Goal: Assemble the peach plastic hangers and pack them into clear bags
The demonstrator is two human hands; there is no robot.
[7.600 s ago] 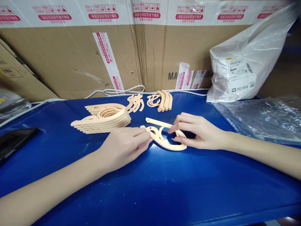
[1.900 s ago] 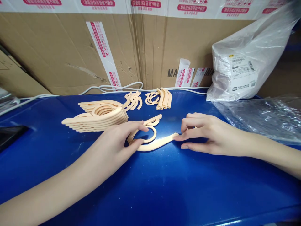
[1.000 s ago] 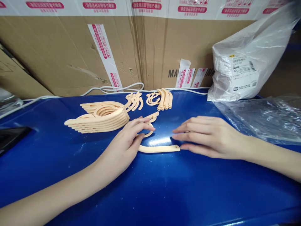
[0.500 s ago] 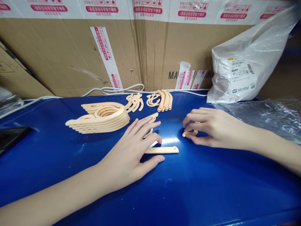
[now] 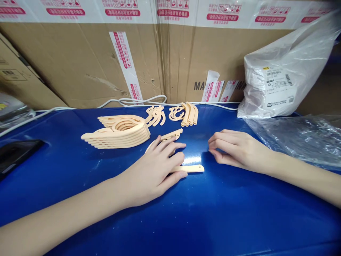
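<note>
My left hand (image 5: 156,167) lies low on the blue table (image 5: 186,213). Its thumb and forefinger close on the left end of a straight peach hanger arm (image 5: 190,168). Its other fingers stretch over a curved peach hanger piece (image 5: 172,135). My right hand (image 5: 234,149) rests a little to the right of the arm, apart from it. Its fingers are curled in toward the table, and whatever is under them is hidden. A stack of several finished peach hangers (image 5: 117,137) lies just left of my left hand.
Loose peach hook parts (image 5: 157,115) and a bundle of curved parts (image 5: 189,113) lie at the back. Behind them run a white cable (image 5: 138,101) and cardboard boxes (image 5: 80,64). A white plastic bag (image 5: 279,78) and clear plastic wrap (image 5: 301,138) are at right, a black phone (image 5: 16,151) at left.
My left hand slid right and closed on the straight arm's end. My right hand, which held a small peach piece, drew its fingers in, and the piece no longer shows.
</note>
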